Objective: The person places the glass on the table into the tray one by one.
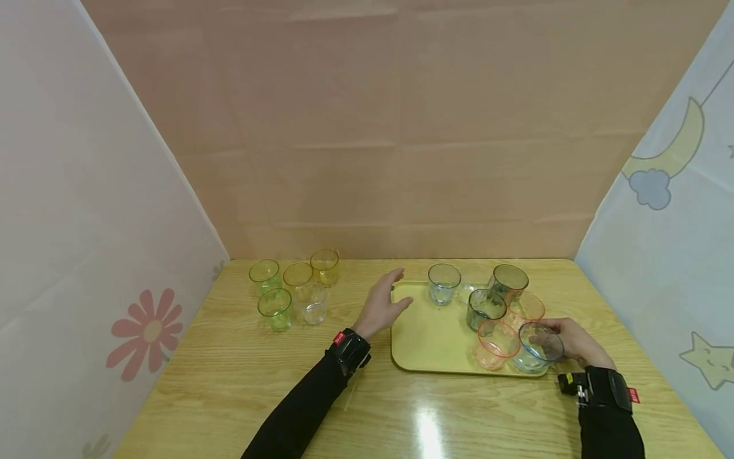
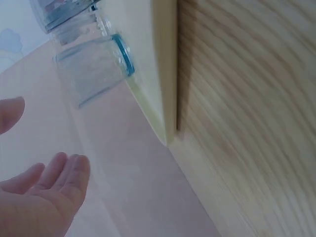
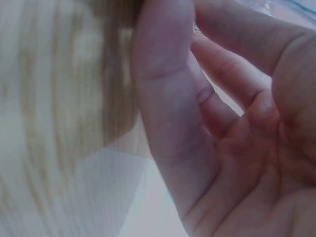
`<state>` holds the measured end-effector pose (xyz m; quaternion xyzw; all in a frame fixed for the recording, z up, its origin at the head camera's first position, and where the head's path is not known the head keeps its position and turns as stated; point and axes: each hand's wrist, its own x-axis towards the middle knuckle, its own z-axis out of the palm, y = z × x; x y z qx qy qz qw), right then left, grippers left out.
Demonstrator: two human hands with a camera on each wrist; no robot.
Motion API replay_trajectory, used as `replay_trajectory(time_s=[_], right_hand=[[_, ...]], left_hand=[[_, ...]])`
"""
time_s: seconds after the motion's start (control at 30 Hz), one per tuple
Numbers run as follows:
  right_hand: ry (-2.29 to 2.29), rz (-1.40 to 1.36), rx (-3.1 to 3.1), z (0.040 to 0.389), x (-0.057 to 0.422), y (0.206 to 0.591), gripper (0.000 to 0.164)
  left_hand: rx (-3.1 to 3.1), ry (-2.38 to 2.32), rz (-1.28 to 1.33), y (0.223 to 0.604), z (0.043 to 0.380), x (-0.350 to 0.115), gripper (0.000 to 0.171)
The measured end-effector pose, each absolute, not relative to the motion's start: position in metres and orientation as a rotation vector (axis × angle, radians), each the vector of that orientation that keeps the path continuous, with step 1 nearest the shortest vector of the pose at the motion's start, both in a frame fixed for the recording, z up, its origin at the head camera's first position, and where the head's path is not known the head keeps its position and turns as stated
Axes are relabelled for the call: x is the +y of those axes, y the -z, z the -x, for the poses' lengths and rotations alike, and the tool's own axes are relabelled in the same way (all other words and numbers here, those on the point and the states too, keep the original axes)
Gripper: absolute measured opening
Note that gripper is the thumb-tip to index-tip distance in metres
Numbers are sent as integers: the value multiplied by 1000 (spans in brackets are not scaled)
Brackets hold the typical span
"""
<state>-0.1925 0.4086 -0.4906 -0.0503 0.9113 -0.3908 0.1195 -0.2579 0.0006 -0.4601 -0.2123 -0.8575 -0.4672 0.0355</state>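
Note:
At the front right corner of a yellow tray (image 1: 430, 344), my right hand (image 1: 579, 341) grips a bluish clear drinking glass (image 1: 530, 364) from its right side. In the right wrist view the fingers (image 3: 173, 113) are curled, and the glass is mostly out of frame. Touching or very near this glass is an orange-rimmed glass (image 1: 490, 357). My left hand (image 1: 381, 306) hovers at the tray's left edge, fingers spread and holding nothing. A blue-tinted glass (image 2: 94, 71) stands on the tray beyond it in the left wrist view.
Behind the front glasses on the tray stand two dark grey glasses (image 1: 484, 312), another orange-rimmed glass (image 1: 527, 309) and a clear glass (image 1: 467, 293). Left on the wooden table (image 1: 229, 382) are two green glasses (image 1: 276, 312), two amber glasses (image 1: 325, 271) and a clear one (image 1: 313, 309).

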Motion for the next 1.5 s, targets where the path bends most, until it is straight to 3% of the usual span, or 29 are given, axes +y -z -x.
replay_trajectory(time_s=[0.63,1.5], right_hand=[[1094,154,2712,191,411,490,60],[1101,201,2711,191,407,489,57]], left_hand=[[-2379,1332,612,462,248,-66,50],[-2303,1454,102,452,242,-180,56]])
